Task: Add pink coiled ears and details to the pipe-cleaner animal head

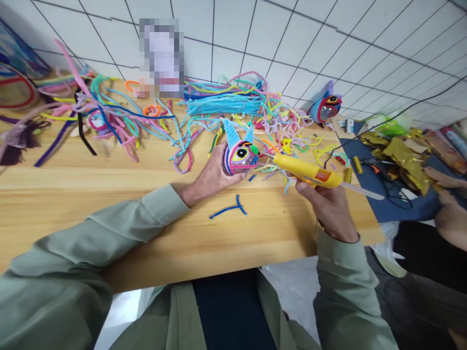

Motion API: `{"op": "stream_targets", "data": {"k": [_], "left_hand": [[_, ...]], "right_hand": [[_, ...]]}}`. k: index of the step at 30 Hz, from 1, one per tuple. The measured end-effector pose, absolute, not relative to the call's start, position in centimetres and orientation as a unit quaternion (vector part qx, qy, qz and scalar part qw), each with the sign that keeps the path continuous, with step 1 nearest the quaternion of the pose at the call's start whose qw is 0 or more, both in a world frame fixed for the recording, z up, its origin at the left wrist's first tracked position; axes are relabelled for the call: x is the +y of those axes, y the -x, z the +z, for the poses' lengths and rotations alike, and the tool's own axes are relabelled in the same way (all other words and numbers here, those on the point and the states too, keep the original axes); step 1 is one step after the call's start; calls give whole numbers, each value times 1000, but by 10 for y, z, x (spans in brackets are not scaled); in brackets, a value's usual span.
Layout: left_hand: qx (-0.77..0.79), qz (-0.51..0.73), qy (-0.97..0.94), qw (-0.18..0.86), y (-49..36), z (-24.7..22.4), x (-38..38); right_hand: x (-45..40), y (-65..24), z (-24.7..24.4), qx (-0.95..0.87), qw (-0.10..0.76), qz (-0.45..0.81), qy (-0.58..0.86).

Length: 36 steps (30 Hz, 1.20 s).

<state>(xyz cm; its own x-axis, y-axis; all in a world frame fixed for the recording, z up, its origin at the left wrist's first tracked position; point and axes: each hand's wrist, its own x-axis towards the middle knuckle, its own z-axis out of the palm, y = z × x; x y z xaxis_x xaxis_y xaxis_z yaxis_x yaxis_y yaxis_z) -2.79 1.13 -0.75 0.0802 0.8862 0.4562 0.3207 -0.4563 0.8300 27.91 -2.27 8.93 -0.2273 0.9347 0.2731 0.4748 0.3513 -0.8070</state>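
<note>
My left hand (209, 170) is closed around a small animal figure (241, 158) made of coloured pipe cleaners over a clear round body. It has light-blue pointed ears, a yellow-rimmed eye and a green nose. In my right hand (330, 206) is a yellow hot glue gun (306, 170), with a clear glue stick (365, 191) poking out of its back end. The gun's nozzle points left, close to the figure's nose; whether they touch I cannot tell. Below the figure, short dark-blue pipe cleaner pieces (229, 208) lie on the wooden table (175, 248).
Bundled blue pipe cleaners (224, 104) lie along the tiled wall, with a loose tangle (116, 116) to the left. A second animal figure (326, 108) stands at the back right. Gold foil (404, 155) covers part of a dark mat. Another person's hand (447, 192) shows at far right. A black cord (397, 114) crosses there.
</note>
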Motion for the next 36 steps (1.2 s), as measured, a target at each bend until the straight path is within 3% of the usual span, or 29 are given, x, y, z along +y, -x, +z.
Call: {"op": "stream_targets", "data": {"k": [11,36], "left_hand": [[436,497,-694,286,30,-4,6],[434,480,-717,259,36,-11,6]], "right_hand": [[-10,-279,72,-830,334,156,418],[-9,-275,61,-837,335,131,411]]}}
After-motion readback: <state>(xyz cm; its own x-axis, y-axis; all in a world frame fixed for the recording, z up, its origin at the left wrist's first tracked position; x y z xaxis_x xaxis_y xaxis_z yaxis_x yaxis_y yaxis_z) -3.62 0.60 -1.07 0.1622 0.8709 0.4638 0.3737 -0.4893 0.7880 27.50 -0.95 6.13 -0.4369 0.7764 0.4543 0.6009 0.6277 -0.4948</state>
